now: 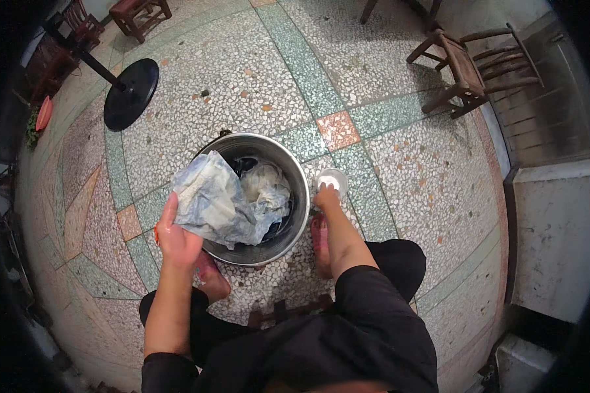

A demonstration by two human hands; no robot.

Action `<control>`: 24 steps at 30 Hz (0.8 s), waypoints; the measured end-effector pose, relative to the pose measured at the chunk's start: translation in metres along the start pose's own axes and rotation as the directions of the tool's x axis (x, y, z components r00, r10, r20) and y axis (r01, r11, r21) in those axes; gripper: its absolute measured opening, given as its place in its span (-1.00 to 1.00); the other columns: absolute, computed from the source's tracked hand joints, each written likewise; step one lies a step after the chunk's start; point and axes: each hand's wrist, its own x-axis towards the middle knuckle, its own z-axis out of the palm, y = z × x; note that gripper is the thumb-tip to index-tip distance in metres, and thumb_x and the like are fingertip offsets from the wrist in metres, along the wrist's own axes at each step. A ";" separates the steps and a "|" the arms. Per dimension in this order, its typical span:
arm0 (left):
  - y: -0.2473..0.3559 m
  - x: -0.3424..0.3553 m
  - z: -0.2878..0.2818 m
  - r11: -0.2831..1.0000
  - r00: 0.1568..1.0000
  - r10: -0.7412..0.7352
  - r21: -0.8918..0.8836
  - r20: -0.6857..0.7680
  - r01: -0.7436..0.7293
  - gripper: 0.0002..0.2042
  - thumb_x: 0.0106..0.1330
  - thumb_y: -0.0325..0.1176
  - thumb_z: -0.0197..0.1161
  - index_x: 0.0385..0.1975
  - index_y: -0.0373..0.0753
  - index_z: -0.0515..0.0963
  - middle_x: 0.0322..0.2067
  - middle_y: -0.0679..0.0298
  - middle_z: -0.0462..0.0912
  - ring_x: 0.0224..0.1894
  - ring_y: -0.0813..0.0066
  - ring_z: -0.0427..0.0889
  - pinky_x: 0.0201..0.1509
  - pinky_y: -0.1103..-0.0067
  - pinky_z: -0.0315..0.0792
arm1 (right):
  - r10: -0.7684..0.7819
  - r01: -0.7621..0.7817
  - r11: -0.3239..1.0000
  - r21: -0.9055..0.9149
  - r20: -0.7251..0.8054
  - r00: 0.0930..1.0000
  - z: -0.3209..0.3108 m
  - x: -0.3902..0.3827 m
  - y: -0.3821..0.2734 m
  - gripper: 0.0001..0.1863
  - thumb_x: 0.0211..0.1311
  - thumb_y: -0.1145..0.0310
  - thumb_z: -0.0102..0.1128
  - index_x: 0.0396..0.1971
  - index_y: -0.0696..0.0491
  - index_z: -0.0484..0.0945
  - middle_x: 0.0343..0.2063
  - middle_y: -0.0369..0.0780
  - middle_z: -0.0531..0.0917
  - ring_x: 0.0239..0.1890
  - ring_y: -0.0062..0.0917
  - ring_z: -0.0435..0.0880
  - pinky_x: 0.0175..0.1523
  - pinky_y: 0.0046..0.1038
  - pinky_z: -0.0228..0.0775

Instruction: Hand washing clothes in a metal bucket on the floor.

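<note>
A crumpled pale blue and white wet cloth lies partly over the rim of a round metal pot between my feet. My left hand grips its near left edge, thumb up along the side, fingers under the fabric. The rest of the cloth hangs into the pot, beside a bunched, soaked heap of fabric and something dark. Right of the pot stands a small clear bowl with white contents. My right hand reaches into it, fingers bent together; whatever they pinch is hidden.
The pot stands on a speckled stone floor with green and orange bands. A black round stand base is at the far left. A wooden chair stands at the far right, and a small wooden stool at the back left.
</note>
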 end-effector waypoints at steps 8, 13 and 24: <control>0.004 -0.001 -0.002 0.999 1.000 -0.015 0.040 -0.011 0.015 -0.59 0.31 -0.23 -0.15 0.03 -0.42 0.26 0.05 0.05 0.34 0.11 0.19 0.30 0.24 0.33 0.08 | -0.071 0.073 0.997 0.010 -0.158 0.985 0.004 -0.019 -0.005 -0.54 -0.14 0.24 0.12 -0.17 0.12 0.41 -0.12 0.00 0.42 -0.06 -0.13 0.38 0.05 -0.28 0.27; -0.007 0.007 0.001 0.981 0.995 0.096 0.166 0.024 -0.099 -0.60 0.30 -0.27 -0.11 0.02 -0.43 0.26 0.03 0.09 0.36 0.08 0.24 0.34 0.21 0.38 0.13 | -0.022 0.161 0.806 0.569 -0.243 0.970 -0.011 0.030 0.048 -0.61 -0.09 0.19 0.00 -0.29 0.14 0.46 -0.44 -0.08 0.55 -0.40 -0.23 0.50 -0.27 -0.35 0.35; 0.003 0.000 -0.008 1.000 0.991 0.019 -0.010 0.130 -0.018 -0.57 0.32 -0.21 -0.20 0.07 -0.40 0.21 0.07 0.06 0.32 0.12 0.18 0.29 0.24 0.32 0.08 | -0.658 -0.296 -0.415 0.860 -0.059 0.751 -0.161 -0.090 -0.101 -0.86 0.06 0.28 0.01 -0.49 0.03 0.44 -0.59 -0.26 0.52 -0.54 -0.51 0.46 -0.48 -0.47 0.32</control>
